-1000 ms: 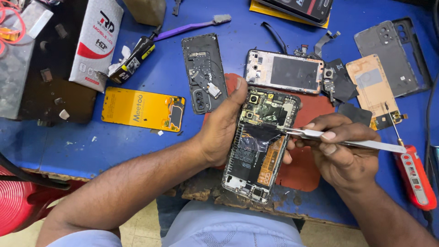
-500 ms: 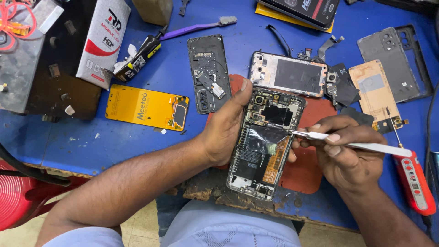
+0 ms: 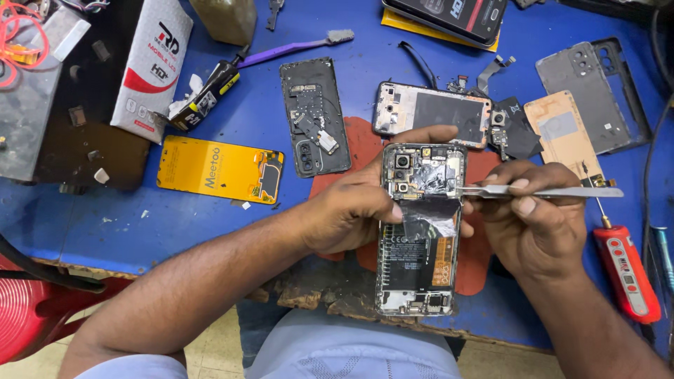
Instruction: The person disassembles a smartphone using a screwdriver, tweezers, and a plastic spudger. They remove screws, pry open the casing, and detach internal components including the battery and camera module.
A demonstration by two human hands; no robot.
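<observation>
1. Opened black smartphone with exposed circuit board and battery (image 3: 420, 231) lies upright on a red rubber mat (image 3: 365, 151), centre of the blue workbench (image 3: 126, 224).
2. Left hand (image 3: 358, 203), at 9 o'clock of the phone, grips its left edge; thumb presses a curling silver foil strip (image 3: 430, 223).
3. Right hand (image 3: 537, 224), at 3 o'clock, is pinched shut on flat steel tweezers (image 3: 540, 191), tip touching the board.
4. Red-handled screwdriver (image 3: 626, 270) lies at 4 o'clock.

Opened phone's (image 3: 420, 231) left edge behind left hand (image 3: 351, 210), tweezer (image 3: 540, 190) tips indistinct, red stool (image 3: 28, 316) cropped.
</observation>
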